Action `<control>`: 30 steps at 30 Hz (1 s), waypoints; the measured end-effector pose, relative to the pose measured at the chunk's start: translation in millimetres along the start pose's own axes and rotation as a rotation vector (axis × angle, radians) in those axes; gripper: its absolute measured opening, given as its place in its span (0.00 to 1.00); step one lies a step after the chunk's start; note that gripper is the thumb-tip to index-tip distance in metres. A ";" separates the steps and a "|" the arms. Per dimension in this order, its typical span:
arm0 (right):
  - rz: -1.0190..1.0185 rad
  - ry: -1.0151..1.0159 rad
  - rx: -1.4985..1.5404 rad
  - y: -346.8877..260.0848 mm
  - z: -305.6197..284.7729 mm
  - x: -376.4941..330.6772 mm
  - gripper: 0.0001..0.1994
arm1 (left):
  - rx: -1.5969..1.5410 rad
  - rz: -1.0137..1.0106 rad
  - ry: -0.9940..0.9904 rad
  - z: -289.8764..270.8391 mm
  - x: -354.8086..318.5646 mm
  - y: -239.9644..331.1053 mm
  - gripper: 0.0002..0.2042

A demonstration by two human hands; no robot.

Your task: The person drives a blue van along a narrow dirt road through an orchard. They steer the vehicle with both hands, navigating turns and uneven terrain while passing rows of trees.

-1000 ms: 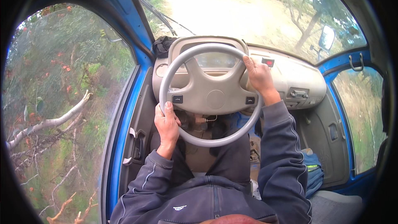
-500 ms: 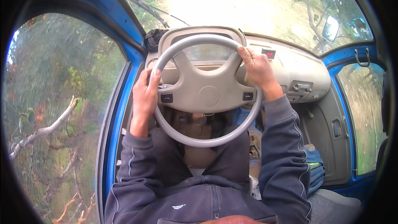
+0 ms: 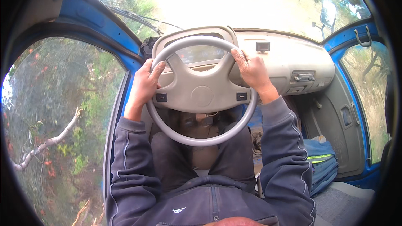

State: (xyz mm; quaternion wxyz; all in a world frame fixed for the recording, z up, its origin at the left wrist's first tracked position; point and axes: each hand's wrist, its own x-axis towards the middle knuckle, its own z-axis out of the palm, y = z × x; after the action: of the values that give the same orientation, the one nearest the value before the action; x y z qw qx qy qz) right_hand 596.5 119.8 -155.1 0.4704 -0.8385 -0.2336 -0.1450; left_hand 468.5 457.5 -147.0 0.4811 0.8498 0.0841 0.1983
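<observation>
A grey steering wheel (image 3: 201, 142) with a beige hub stands in front of me. My left hand (image 3: 143, 84) is closed round its upper left rim, thumb lying along the top of the rim. On the upper right, my right hand (image 3: 252, 72) grips the rim with the thumb pointing up along it; its other fingers are partly hidden behind the wheel. Two small black buttons sit on the hub, one near each hand. Behind the wheel is the instrument cluster (image 3: 200, 54), partly covered by the rim.
The beige dashboard (image 3: 289, 58) carries a small black display box (image 3: 263, 47). A blue bag (image 3: 320, 159) with a yellow-green stripe rests by the passenger seat (image 3: 339, 205). Outside the left window, a bare branch (image 3: 52, 142) is close. Pale ground and trees lie beyond the windshield.
My left hand sits slightly higher on the rim than before. The view has shifted, and the bushes and branch outside have moved relative to the window. Both hands stay on the wheel.
</observation>
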 end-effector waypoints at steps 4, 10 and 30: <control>-0.040 0.053 0.003 0.5 0.7 0.5 0.24 | 0.006 0.013 0.017 3.2 -1.6 -3.8 0.21; -0.012 0.103 0.046 14.8 2.7 -18.0 0.25 | 0.020 0.038 -0.031 -1.1 8.1 12.7 0.21; 0.099 0.118 0.080 21.9 5.5 -28.6 0.23 | 0.017 0.076 -0.063 -0.9 17.1 9.1 0.21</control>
State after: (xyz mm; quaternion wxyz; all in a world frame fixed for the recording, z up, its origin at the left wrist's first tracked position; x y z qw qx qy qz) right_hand 583.9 107.4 -186.9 0.5232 -0.8195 -0.1695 -0.1613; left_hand 483.2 459.2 -134.5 0.4685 0.8622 0.0383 0.1886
